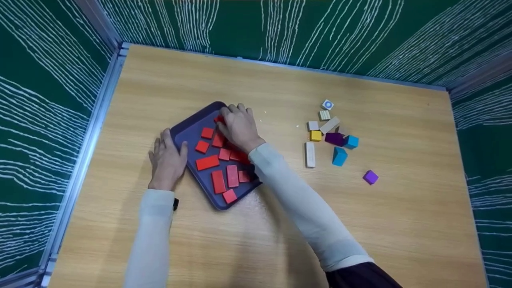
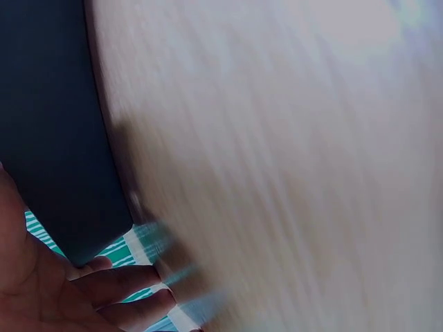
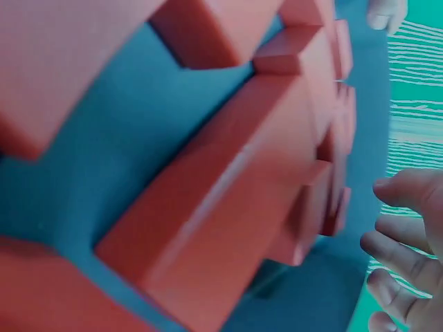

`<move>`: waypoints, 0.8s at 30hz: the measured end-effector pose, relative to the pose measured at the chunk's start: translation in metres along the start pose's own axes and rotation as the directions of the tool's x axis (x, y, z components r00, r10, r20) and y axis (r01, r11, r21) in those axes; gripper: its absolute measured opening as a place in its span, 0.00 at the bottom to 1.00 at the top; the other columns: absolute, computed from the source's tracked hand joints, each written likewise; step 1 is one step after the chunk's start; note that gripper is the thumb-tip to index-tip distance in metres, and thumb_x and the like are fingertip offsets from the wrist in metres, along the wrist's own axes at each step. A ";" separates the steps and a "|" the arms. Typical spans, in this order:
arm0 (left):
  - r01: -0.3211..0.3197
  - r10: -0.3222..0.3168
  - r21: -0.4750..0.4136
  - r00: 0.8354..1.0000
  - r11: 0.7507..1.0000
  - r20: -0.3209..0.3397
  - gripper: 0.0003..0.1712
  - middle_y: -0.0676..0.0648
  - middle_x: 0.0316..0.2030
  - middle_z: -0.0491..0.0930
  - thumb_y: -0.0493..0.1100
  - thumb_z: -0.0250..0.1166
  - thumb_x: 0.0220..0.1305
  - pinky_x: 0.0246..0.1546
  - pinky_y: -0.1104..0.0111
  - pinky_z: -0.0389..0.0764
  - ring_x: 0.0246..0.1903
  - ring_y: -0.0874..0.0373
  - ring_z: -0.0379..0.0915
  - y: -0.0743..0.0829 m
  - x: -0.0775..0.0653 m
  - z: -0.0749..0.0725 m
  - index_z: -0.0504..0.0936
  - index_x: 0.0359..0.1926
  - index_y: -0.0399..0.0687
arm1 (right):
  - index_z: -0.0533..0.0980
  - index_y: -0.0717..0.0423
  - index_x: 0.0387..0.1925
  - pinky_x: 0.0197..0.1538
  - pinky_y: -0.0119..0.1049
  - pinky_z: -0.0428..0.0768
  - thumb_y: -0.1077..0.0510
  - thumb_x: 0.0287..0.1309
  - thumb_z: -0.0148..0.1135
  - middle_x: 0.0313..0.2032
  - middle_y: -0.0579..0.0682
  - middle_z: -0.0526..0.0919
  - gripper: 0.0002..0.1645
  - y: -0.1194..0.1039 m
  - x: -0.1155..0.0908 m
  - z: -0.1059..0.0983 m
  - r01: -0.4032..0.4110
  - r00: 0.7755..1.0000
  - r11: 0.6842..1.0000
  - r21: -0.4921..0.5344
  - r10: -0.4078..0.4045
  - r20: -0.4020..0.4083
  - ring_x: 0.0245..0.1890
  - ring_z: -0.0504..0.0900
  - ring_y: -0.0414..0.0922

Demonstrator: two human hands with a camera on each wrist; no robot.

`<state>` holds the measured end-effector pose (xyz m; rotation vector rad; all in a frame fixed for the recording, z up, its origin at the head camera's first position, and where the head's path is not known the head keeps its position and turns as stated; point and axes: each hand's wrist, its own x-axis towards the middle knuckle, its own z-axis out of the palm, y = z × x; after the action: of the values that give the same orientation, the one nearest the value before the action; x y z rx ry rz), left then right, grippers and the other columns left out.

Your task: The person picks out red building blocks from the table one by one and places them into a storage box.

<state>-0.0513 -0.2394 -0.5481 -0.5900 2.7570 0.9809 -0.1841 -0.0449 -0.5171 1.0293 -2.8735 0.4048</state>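
A dark tray (image 1: 191, 130) lies at a slant on the table, with several red blocks (image 1: 207, 162) spread across it. Along its left side rests my left hand (image 1: 167, 162), fingers extended and thumb beside the rim; the left wrist view shows the palm (image 2: 48, 294) by the tray's dark outer wall (image 2: 55, 124). Over the tray's far right part is my right hand (image 1: 241, 126), fingertips near a partly hidden red block (image 1: 219, 119). In the right wrist view, the right hand's fingers (image 3: 398, 256) are apart and bent slightly, with nothing visible between them.
To the right lies a group of other blocks: a yellow cube (image 1: 315, 136), a pale long block (image 1: 310, 155), blue blocks (image 1: 339, 156) and a dark purple one (image 1: 335, 139). A purple cube (image 1: 371, 177) sits apart. Green walls with white lines (image 1: 240, 24) border the table.
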 end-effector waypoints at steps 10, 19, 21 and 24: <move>-0.008 0.008 0.001 1.000 1.000 0.008 0.46 0.32 0.77 0.38 0.62 0.41 0.78 0.69 0.36 0.32 0.75 0.36 0.29 0.000 -0.003 -0.003 0.32 0.79 0.40 | 0.81 0.57 0.54 0.51 0.49 0.72 0.49 0.68 0.62 0.51 0.54 0.83 0.20 0.043 -0.044 -0.033 -0.093 0.983 0.979 0.180 0.119 -0.138 0.50 0.77 0.53; -0.031 0.030 0.006 0.999 1.000 0.022 0.47 0.28 0.76 0.41 0.60 0.43 0.77 0.68 0.34 0.33 0.75 0.33 0.31 0.001 -0.004 -0.011 0.31 0.78 0.37 | 0.79 0.59 0.56 0.57 0.54 0.72 0.52 0.68 0.62 0.53 0.56 0.82 0.20 0.111 -0.113 -0.055 -0.256 0.955 0.960 0.110 0.269 -0.127 0.55 0.77 0.56; -0.027 0.027 0.001 0.999 1.000 0.043 0.49 0.28 0.76 0.38 0.60 0.43 0.77 0.68 0.34 0.33 0.75 0.33 0.30 0.001 -0.004 -0.012 0.28 0.78 0.36 | 0.79 0.59 0.56 0.60 0.57 0.71 0.53 0.67 0.63 0.53 0.56 0.82 0.20 0.123 -0.128 -0.060 -0.294 0.942 0.950 0.107 0.307 -0.136 0.55 0.78 0.56; -0.021 0.020 0.002 0.996 1.000 0.085 0.50 0.29 0.76 0.31 0.61 0.42 0.77 0.67 0.33 0.33 0.75 0.33 0.27 0.002 -0.005 -0.013 0.25 0.77 0.36 | 0.78 0.58 0.56 0.60 0.57 0.69 0.52 0.67 0.64 0.53 0.56 0.81 0.20 0.137 -0.149 -0.067 -0.363 0.917 0.924 0.118 0.377 -0.133 0.55 0.77 0.56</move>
<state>-0.0480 -0.2449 -0.5361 -0.5082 2.6946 0.9827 -0.1571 0.1662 -0.5051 0.4282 -2.9230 0.6119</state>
